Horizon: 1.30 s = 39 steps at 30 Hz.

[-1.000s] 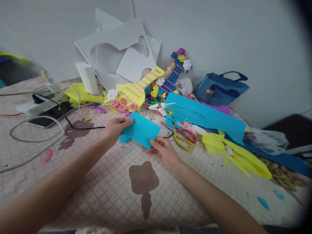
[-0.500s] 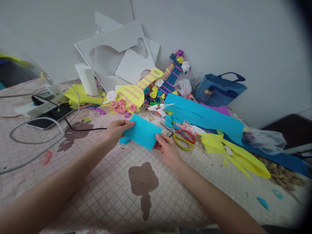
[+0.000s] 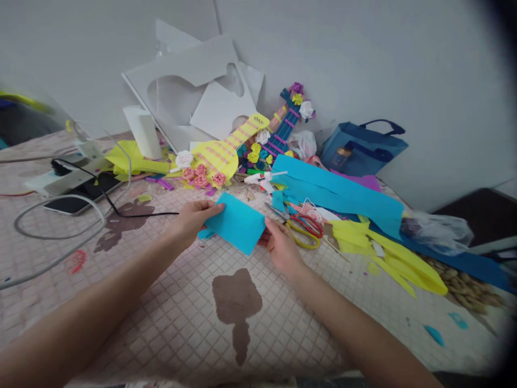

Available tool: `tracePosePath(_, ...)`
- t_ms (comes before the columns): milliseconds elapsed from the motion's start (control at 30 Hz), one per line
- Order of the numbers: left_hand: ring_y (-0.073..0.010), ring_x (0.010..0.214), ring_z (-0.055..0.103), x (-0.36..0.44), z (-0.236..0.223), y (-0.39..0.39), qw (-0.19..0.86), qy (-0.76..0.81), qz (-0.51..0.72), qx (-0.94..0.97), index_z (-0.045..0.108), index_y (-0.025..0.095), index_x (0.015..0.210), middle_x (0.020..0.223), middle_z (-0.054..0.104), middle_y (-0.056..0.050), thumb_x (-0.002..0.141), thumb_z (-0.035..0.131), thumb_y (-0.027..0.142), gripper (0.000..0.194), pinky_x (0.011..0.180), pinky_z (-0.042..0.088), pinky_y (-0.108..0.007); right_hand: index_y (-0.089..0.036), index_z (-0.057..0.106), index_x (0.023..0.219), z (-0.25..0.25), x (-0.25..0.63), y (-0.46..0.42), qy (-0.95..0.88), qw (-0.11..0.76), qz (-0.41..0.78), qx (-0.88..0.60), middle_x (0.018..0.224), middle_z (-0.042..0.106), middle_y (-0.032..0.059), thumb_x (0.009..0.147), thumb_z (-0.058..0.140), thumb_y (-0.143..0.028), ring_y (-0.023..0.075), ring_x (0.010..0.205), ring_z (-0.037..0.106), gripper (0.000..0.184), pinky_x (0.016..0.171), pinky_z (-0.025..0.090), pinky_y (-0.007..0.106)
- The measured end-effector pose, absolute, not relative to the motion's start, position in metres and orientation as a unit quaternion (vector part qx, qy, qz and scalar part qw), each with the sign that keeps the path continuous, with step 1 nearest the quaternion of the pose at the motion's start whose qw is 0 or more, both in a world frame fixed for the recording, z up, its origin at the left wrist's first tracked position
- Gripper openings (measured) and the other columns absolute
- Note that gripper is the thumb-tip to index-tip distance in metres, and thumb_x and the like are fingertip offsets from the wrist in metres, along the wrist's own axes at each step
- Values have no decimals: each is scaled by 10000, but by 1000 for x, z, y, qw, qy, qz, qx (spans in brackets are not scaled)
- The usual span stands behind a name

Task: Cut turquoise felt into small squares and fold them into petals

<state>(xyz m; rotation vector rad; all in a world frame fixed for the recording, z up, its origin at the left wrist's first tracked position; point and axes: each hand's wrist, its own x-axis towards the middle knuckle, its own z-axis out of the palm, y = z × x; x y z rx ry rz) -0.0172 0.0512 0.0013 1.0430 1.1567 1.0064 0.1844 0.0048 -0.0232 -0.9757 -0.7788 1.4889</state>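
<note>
Past your right fingers [image 3: 271, 226], off to the right, sits a blue tote bag [image 3: 379, 143]. Farther right of them, a clear plastic bag [image 3: 446, 231] has a dark lump [image 3: 411, 227] in it. The bright blue paper [image 3: 236, 223] is between your fingers: your left hand [image 3: 191, 220] pinches its left edge, your right hand [image 3: 284, 248] its right edge. A little jar [image 3: 341, 157] shows at the tote bag; I can't tell if it's inside.

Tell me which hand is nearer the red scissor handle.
Right. The right hand is close by, just left of the red scissor handle; the left hand is farther left, across the blue paper.
</note>
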Motion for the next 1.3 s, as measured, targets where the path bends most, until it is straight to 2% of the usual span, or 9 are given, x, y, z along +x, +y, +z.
tracePosePath(67, -61, 460, 405, -17, 1, 51, 596, 502, 440, 446, 496, 154, 621, 526, 445, 53, 596, 768, 432, 390, 435, 304, -189, -202, 637, 823, -23, 183, 3, -355, 535, 652, -403, 798, 687, 26, 684, 689, -500, 173, 724, 630, 333, 644, 510, 314)
tracePosePath(233, -71, 470, 431, -17, 1, 51, 594, 506, 450, 433, 526, 151, 654, 543, 480, 43, 577, 775, 429, 382, 439, 309, -194, -165, 602, 685, -24, 181, -2, -385, 522, 621, -440, 625, 602, -27, 633, 760, -398, 96, 552, 547, 286, 542, 495, 238)
tracePosePath(367, -74, 483, 445, -17, 0, 52, 600, 499, 461, 423, 538, 145, 661, 558, 498, 37, 567, 781, 435, 390, 458, 335, -199, -169, 627, 815, -25, 180, -4, -400, 484, 655, -420, 740, 660, 1, 646, 757, -383, 117, 617, 615, 303, 559, 519, 243)
tracePosePath(500, -65, 468, 419, -16, 2, 51, 593, 498, 473, 421, 527, 143, 638, 534, 465, 49, 569, 784, 428, 390, 443, 318, -190, -151, 610, 772, -24, 178, -7, -419, 449, 657, -436, 641, 667, 20, 656, 749, -394, 142, 565, 646, 304, 516, 510, 236)
tracePosePath(600, -69, 473, 433, -17, 3, 51, 595, 494, 477, 418, 540, 137, 644, 544, 478, 38, 576, 781, 430, 386, 436, 320, -190, -163, 608, 836, -23, 177, -9, -424, 445, 664, -425, 716, 690, 17, 643, 761, -373, 144, 601, 667, 324, 541, 522, 237)
tracePosePath(733, -73, 488, 452, -17, 1, 53, 593, 495, 483, 413, 552, 135, 654, 555, 492, 32, 585, 782, 418, 371, 445, 343, -189, -156, 575, 763, -23, 177, -10, -429, 422, 669, -437, 721, 704, 41, 627, 769, -365, 144, 577, 663, 316, 519, 515, 236)
tracePosePath(967, -65, 470, 448, -18, 2, 52, 592, 495, 487, 408, 556, 135, 648, 541, 492, 37, 576, 790, 414, 371, 428, 329, -180, -158, 572, 771, -22, 179, -11, -446, 408, 677, -420, 736, 697, 41, 651, 756, -365, 134, 567, 647, 302, 530, 513, 248)
tracePosePath(1133, -66, 455, 452, -17, 3, 52, 615, 488, 475, 399, 538, 146, 636, 526, 498, 43, 560, 800, 401, 374, 424, 341, -183, -208, 600, 972, -20, 181, -5, -419, 468, 685, -369, 903, 664, 21, 680, 734, -400, 145, 745, 635, 374, 596, 523, 257)
tracePosePath(1300, -71, 452, 467, -14, 0, 50, 629, 478, 460, 406, 534, 145, 617, 517, 503, 37, 584, 792, 387, 355, 420, 360, -184, -205, 618, 819, -27, 187, 7, -374, 527, 661, -381, 750, 643, -7, 677, 738, -405, 126, 638, 575, 273, 590, 505, 261)
